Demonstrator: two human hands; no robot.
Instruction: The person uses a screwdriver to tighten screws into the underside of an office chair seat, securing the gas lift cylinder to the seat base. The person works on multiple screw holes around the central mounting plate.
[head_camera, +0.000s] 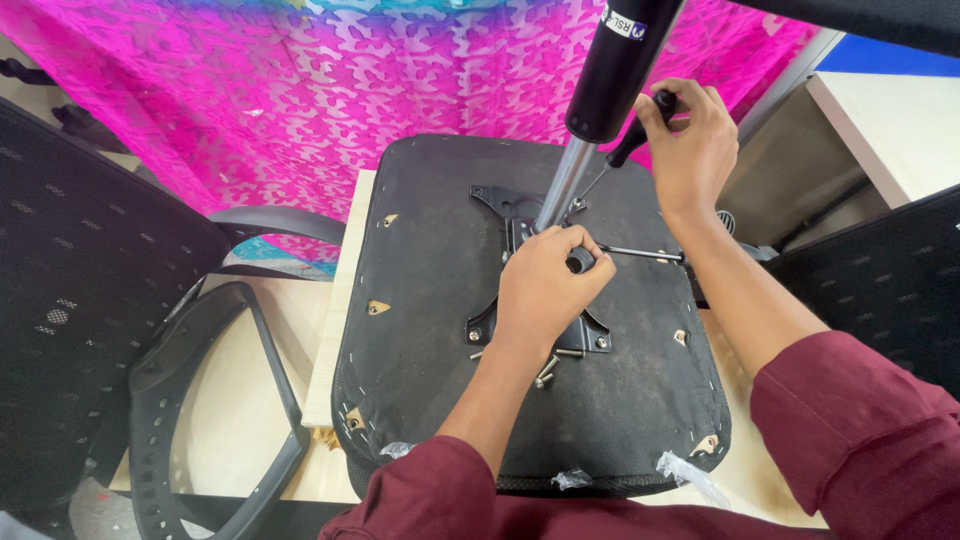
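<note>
I look down on an upturned office chair seat (440, 330), its black underside facing up, lying on a pale wooden tabletop (335, 300) and covering most of it from the far edge to the near one. A black metal mounting plate (500, 205) sits at the middle of the seat, and a chrome gas-lift column (565, 185) rises from it, tilted toward the far right, into a black cylinder sleeve (620, 65).

My left hand (545, 290) rests on the plate at the foot of the column, its grip curled around a small black round part (580, 260) that I cannot make out clearly. A thin metal lever rod (640, 252) runs from beside that hand toward the right edge of the seat.

My right hand (690, 145) is raised over the far right part of the seat, its grip clenched around the black handle of a screwdriver (632, 140); the slim shaft angles down toward the plate near the base of the column. Whether the tip sits in a screw I cannot tell.

Two loose bolts (545, 372) lie on the seat just nearside of the plate, beside my left wrist.

A detached black armrest frame (210, 400) lies at the left edge of the tabletop, a black mesh chair back (80, 290) stands beyond it, and a bright pink patterned cloth (300, 90) hangs behind the far edge.
</note>
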